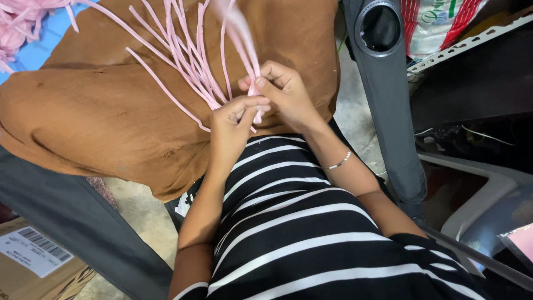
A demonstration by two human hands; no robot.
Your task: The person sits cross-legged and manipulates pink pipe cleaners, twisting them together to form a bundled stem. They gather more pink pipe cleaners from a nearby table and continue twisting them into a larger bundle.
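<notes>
- Your left hand (233, 125) is closed, its fingertips pinching the gathered ends of the pink strips (191, 66) just above your striped top (300, 222).
- Your right hand (286, 91) is closed too, thumb and fingers pinching the same bunch from the other side; the two hands touch.
- You wear a beaded bracelet (340, 161) on the right wrist.
- The work lies over a brown cloth (100, 105) that covers your lap; its near edge hangs above a bare concrete floor (141, 211).
- A cardboard box (33, 261) with a white label sits at the lower left, a grey plastic piece (388, 111) with a round hole stands to the right, and a white chair (483, 194) is beyond it.
- The strips fan out from your fingers up across the brown cloth towards its far edge, where more pink material (19, 22) is heaped at the far left corner.
</notes>
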